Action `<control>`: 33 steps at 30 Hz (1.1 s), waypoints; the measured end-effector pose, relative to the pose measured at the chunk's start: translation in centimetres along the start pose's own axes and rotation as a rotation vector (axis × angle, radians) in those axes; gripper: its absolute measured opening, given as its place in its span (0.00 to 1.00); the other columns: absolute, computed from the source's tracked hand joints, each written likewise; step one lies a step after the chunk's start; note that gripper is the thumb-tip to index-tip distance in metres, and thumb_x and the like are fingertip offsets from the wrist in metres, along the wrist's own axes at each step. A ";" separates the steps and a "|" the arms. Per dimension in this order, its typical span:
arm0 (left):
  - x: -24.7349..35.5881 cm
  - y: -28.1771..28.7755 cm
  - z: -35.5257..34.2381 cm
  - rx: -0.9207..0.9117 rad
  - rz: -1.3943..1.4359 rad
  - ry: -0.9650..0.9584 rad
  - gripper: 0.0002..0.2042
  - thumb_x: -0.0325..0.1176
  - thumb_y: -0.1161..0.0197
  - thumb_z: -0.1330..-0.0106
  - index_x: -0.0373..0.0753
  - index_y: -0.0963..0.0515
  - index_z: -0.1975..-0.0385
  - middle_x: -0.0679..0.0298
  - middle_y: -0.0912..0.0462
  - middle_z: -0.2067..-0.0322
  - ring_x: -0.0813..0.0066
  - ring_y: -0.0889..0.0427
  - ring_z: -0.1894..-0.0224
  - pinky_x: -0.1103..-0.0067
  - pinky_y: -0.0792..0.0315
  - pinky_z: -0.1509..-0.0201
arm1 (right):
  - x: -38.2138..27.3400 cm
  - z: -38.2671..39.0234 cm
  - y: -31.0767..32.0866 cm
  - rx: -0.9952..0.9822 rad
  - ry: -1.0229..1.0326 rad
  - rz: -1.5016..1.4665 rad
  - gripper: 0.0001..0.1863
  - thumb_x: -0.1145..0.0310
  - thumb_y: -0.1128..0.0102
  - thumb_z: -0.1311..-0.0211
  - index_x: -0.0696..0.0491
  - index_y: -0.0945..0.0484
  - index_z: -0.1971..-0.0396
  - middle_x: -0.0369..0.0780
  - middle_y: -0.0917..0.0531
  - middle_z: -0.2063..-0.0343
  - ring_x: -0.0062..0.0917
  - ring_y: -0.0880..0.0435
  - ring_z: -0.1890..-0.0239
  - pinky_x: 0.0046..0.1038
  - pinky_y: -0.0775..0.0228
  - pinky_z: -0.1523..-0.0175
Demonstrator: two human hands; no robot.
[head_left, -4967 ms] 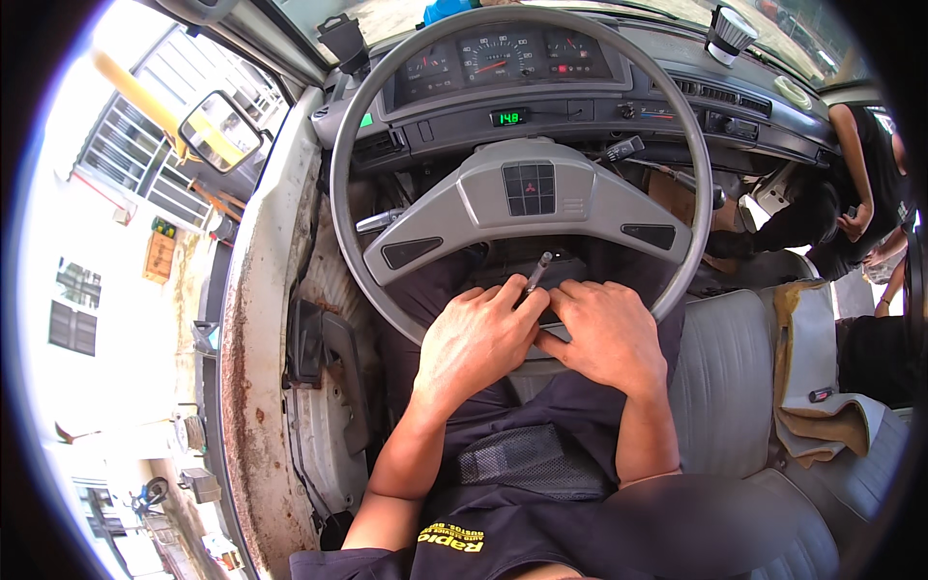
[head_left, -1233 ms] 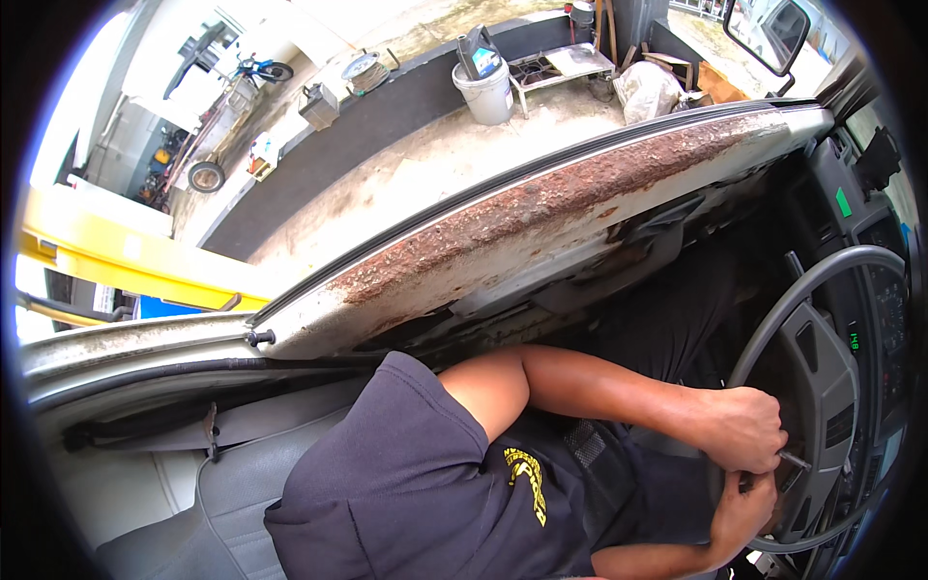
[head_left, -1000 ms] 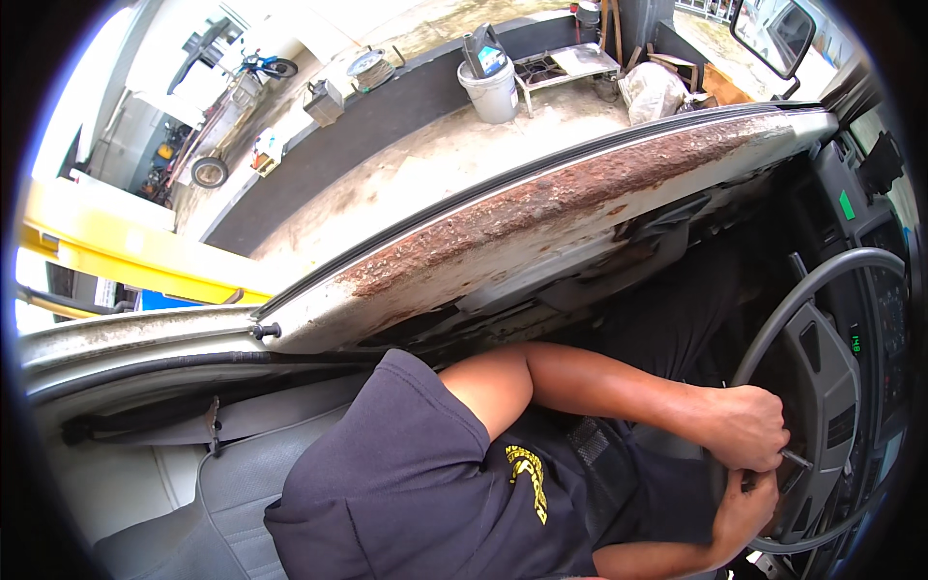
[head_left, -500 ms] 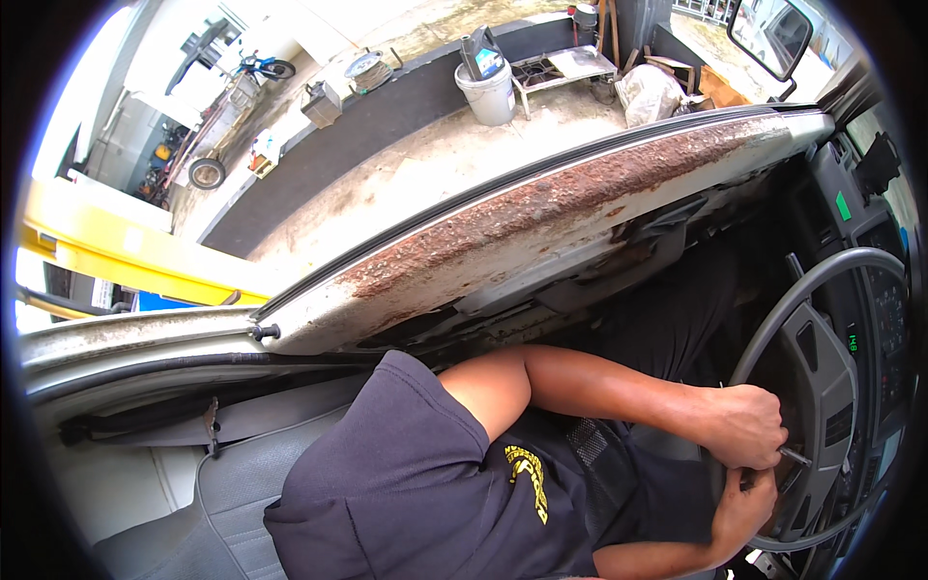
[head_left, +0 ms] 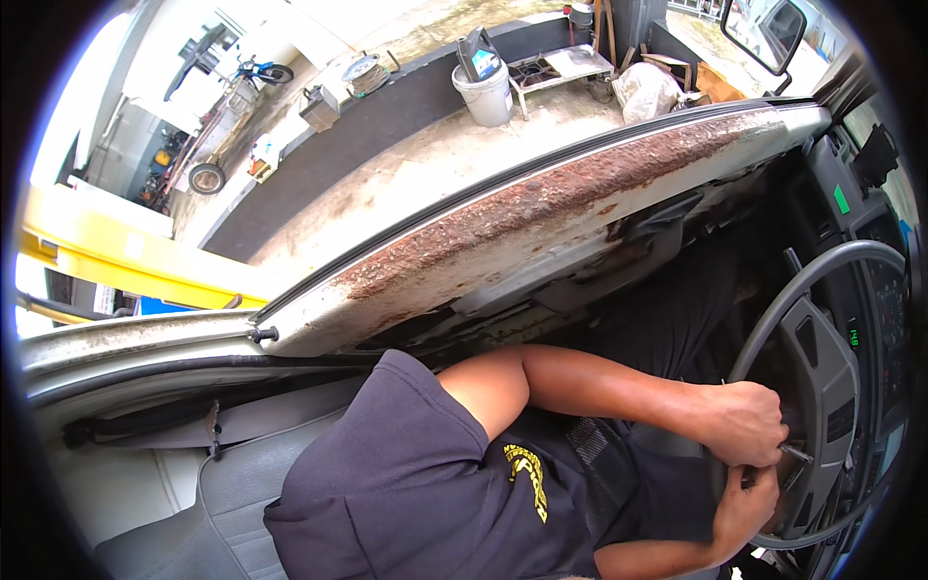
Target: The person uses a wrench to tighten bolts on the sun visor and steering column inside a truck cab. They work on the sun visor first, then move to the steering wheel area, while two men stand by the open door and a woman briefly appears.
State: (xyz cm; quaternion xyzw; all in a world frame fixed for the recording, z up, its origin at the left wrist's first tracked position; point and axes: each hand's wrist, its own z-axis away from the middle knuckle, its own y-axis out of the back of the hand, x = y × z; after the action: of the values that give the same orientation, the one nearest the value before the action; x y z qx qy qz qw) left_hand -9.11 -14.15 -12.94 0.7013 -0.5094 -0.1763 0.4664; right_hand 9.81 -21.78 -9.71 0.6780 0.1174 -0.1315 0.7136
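Observation:
I sit at a grey steering wheel (head_left: 785, 315) in an old vehicle. My left hand (head_left: 749, 425) is closed at a slim metal rod (head_left: 799, 452) that pokes out from its fingers toward the wheel's hub (head_left: 822, 391). My right hand (head_left: 746, 507) is curled just below, touching the left one, with a small dark shape among its fingers that I cannot make out. The dashboard (head_left: 865, 251) sits at the far right of the view.
Along my left runs a rusty white door sill (head_left: 541, 208) below the window. Outside are a bucket (head_left: 483, 97) with a jug, a metal stand (head_left: 561, 68), a sack (head_left: 646, 92), a side mirror (head_left: 762, 34), a motorbike (head_left: 261, 68) and a yellow panel (head_left: 135, 256).
Since five seconds ago my view has swung left from the dashboard and passenger side to the door and yard. Over the last second my hands have barely moved.

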 end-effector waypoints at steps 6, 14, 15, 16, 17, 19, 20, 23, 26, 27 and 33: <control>0.2 -0.4 -0.2 -0.003 -0.001 0.053 0.10 0.40 0.25 0.38 0.41 0.07 0.66 0.58 0.06 0.64 0.56 0.03 0.60 0.63 0.12 0.60 | 0.0 0.0 0.0 0.010 0.013 0.006 0.20 0.63 0.25 0.31 0.62 0.13 0.47 0.56 0.10 0.54 0.61 0.12 0.49 0.53 0.23 0.44; 0.1 0.6 0.0 -0.010 0.013 0.022 0.10 0.38 0.24 0.36 0.38 0.08 0.64 0.57 0.08 0.64 0.58 0.04 0.65 0.66 0.13 0.64 | -0.3 0.1 0.2 0.005 0.010 0.006 0.21 0.61 0.25 0.30 0.61 0.13 0.45 0.56 0.10 0.52 0.61 0.13 0.47 0.52 0.23 0.43; 0.1 0.5 0.0 -0.007 0.017 0.022 0.10 0.38 0.24 0.36 0.38 0.08 0.64 0.57 0.08 0.64 0.58 0.04 0.65 0.67 0.13 0.64 | -0.2 0.1 0.2 0.001 0.011 0.006 0.22 0.61 0.25 0.30 0.60 0.13 0.45 0.56 0.10 0.51 0.61 0.13 0.47 0.52 0.23 0.43; 0.1 0.5 0.0 -0.007 0.021 0.023 0.10 0.38 0.24 0.36 0.38 0.08 0.64 0.57 0.08 0.64 0.58 0.04 0.65 0.66 0.13 0.64 | -0.1 0.1 0.2 0.000 0.011 0.004 0.22 0.60 0.25 0.29 0.60 0.13 0.44 0.56 0.10 0.51 0.61 0.13 0.47 0.52 0.23 0.43; 0.1 0.4 0.0 -0.006 0.025 0.024 0.10 0.38 0.24 0.36 0.38 0.08 0.64 0.56 0.08 0.64 0.58 0.04 0.65 0.66 0.13 0.64 | -0.1 0.0 0.2 -0.001 0.010 0.002 0.22 0.60 0.25 0.29 0.60 0.13 0.44 0.56 0.10 0.51 0.61 0.13 0.47 0.52 0.22 0.43; 0.1 0.5 0.0 -0.016 0.030 0.023 0.09 0.38 0.24 0.35 0.38 0.09 0.65 0.56 0.08 0.64 0.58 0.04 0.65 0.66 0.13 0.64 | -0.1 0.0 0.1 0.007 0.016 -0.006 0.23 0.60 0.24 0.30 0.59 0.13 0.43 0.56 0.10 0.50 0.61 0.13 0.46 0.51 0.22 0.43; 0.1 0.6 0.1 -0.023 0.028 0.024 0.09 0.38 0.24 0.35 0.38 0.09 0.65 0.56 0.08 0.64 0.58 0.04 0.65 0.66 0.14 0.64 | -0.1 0.1 0.0 0.016 0.026 -0.010 0.23 0.59 0.24 0.30 0.59 0.13 0.43 0.56 0.10 0.50 0.61 0.13 0.46 0.51 0.22 0.43; 0.0 1.0 0.1 -0.029 0.035 0.021 0.09 0.37 0.25 0.34 0.37 0.10 0.65 0.56 0.08 0.63 0.58 0.04 0.65 0.66 0.14 0.64 | -0.4 0.1 0.2 0.013 0.013 -0.004 0.24 0.59 0.23 0.31 0.59 0.13 0.42 0.56 0.10 0.50 0.61 0.13 0.47 0.51 0.21 0.44; 0.0 0.6 0.2 -0.013 0.031 0.024 0.09 0.36 0.26 0.33 0.36 0.10 0.64 0.56 0.08 0.63 0.57 0.04 0.65 0.66 0.14 0.65 | -0.7 0.1 0.3 0.009 0.010 -0.025 0.25 0.59 0.21 0.33 0.59 0.12 0.43 0.55 0.09 0.51 0.61 0.12 0.48 0.51 0.21 0.45; 0.1 0.5 0.2 -0.006 0.030 0.020 0.09 0.36 0.26 0.32 0.36 0.10 0.64 0.56 0.08 0.64 0.57 0.04 0.65 0.66 0.14 0.65 | -0.8 0.2 0.3 0.013 0.007 -0.038 0.25 0.60 0.21 0.33 0.59 0.12 0.43 0.55 0.09 0.51 0.61 0.12 0.48 0.51 0.21 0.45; 0.0 1.3 -0.1 -0.075 0.054 0.034 0.10 0.35 0.27 0.31 0.35 0.11 0.60 0.55 0.09 0.61 0.57 0.04 0.62 0.66 0.13 0.60 | -1.1 0.2 0.4 0.049 0.074 -0.007 0.22 0.59 0.21 0.35 0.58 0.12 0.47 0.53 0.09 0.53 0.58 0.11 0.51 0.52 0.21 0.48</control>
State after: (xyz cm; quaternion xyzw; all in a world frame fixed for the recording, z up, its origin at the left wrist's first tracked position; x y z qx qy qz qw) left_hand -9.74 -14.20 -11.79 0.6721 -0.5134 -0.1707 0.5056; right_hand 8.97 -21.93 -8.93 0.6992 0.1428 -0.1115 0.6916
